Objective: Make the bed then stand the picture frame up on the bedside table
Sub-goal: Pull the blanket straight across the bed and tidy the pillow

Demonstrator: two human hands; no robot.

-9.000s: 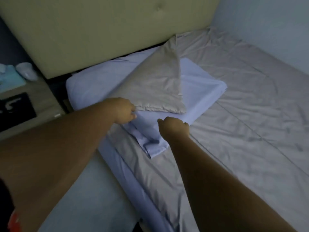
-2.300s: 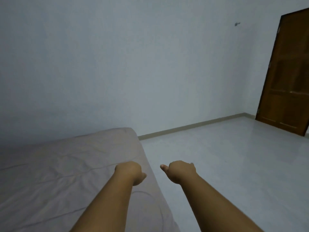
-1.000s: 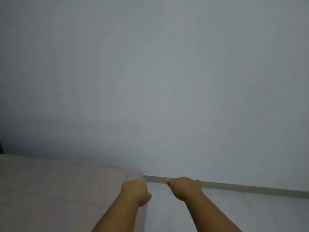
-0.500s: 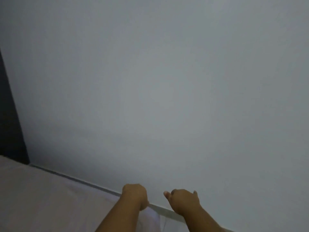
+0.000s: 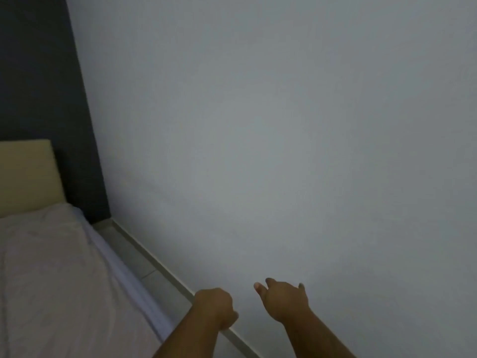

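Both hands are raised in front of the pale wall [image 5: 284,125], over the narrow strip of floor [image 5: 144,267] that runs between the wall and the bed [image 5: 51,267]. The left hand [image 5: 215,307] is curled into a loose fist and its grip appears to have nothing in it, though the underside of the fingers is hidden. The right hand [image 5: 285,301] is half open, thumb and forefinger spread, and holds nothing. The bed lies to the left of and below both hands. Its long axis runs from the near left foreground away to the cream headboard [image 5: 28,177] at the far left, against the dark wall [image 5: 38,73]. A pinkish sheet [image 5: 46,280] covers the top with a few soft wrinkles, and a pale lilac edge [image 5: 124,275] hangs down the side facing the gap. The left hand is the nearer of the two to that hanging edge, just beside it, while the right hand sits closer to the wall. Any tucking or tugging along this side would likely start with the left. Neither the picture frame nor the bedside bench is in view, so that part of the task is probably on the other side of the bed.
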